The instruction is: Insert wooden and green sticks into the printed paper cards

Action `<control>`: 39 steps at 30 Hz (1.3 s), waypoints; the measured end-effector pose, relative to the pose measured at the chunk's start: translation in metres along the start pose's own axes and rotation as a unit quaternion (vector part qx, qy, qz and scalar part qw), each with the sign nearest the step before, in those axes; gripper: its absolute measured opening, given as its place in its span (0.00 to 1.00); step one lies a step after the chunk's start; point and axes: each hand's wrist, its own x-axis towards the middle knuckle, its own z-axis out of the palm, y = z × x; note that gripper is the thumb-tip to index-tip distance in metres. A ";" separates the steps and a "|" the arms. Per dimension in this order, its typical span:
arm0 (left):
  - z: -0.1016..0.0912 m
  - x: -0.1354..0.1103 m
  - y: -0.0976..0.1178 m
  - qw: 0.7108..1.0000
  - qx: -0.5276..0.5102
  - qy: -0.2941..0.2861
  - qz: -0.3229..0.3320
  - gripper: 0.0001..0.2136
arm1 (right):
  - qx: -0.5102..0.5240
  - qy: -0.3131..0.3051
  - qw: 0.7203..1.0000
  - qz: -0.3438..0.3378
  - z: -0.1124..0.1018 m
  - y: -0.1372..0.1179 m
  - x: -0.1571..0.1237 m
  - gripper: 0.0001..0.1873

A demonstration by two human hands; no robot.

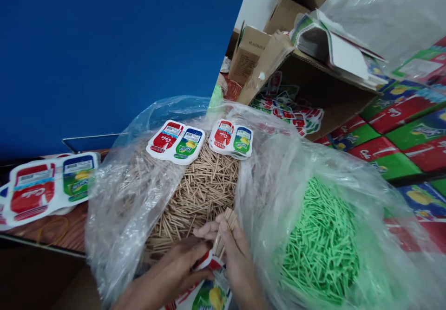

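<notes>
My right hand (239, 259) is closed round a small bundle of thin brown sticks (230, 219), their tops poking out above the fingers. Beside it, my left hand (181, 261) grips a printed Cola and Sprite pouch (211, 293), its mouth close to the lower ends of the bundle. Whether the sticks are inside the pouch is hidden by the fingers. Both hands are over a clear plastic bag (121, 198) full of loose brown sticks (202, 184). Two flat Cola and Sprite packs, one on the left (176, 142) and one on the right (230, 138), lie on top of the sticks.
Green sticks (320, 245) fill another clear bag on the right. More printed packs (52, 187) lie on the wooden table (66, 222) at left, near a rubber band. Behind stands an open cardboard box (334, 89) with packs inside, beside stacked printed cartons (393, 150). A blue panel (111, 45) rises behind.
</notes>
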 end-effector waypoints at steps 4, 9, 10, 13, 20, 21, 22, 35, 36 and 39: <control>-0.001 -0.003 -0.001 1.000 0.011 -0.019 -0.008 0.04 | 0.008 -0.050 0.998 0.026 0.004 -0.006 0.004 0.22; -0.003 -0.009 0.000 0.999 0.002 -0.041 0.013 0.05 | 0.073 -0.074 0.993 0.061 -0.004 0.002 0.007 0.22; -0.003 -0.009 0.000 0.999 0.002 -0.045 0.014 0.07 | 0.080 -0.079 0.991 0.067 -0.007 0.003 0.007 0.22; -0.002 -0.009 0.000 0.999 0.014 -0.048 0.008 0.09 | 0.071 -0.086 0.991 0.072 -0.012 0.004 0.007 0.20; -0.001 -0.009 -0.003 0.998 0.011 -0.051 -0.033 0.11 | 0.024 -0.107 0.991 0.080 -0.013 -0.001 0.011 0.20; -0.002 -0.009 -0.002 0.998 -0.012 -0.052 -0.041 0.10 | 0.018 -0.118 0.989 0.088 -0.014 -0.003 0.011 0.20; -0.003 -0.008 0.000 0.997 -0.033 -0.052 -0.052 0.09 | 0.009 -0.125 0.988 0.094 -0.014 -0.004 0.012 0.20; -0.004 0.003 0.010 0.988 -0.102 0.002 -0.119 0.05 | -0.225 -0.055 0.965 -0.120 0.001 -0.019 -0.019 0.20; -0.005 0.004 0.011 0.988 -0.098 0.010 -0.116 0.06 | -0.222 -0.048 0.967 -0.117 0.002 -0.016 -0.021 0.20; -0.004 0.005 0.014 0.986 -0.100 0.049 -0.123 0.07 | -0.187 -0.024 0.977 -0.103 0.003 -0.003 -0.025 0.19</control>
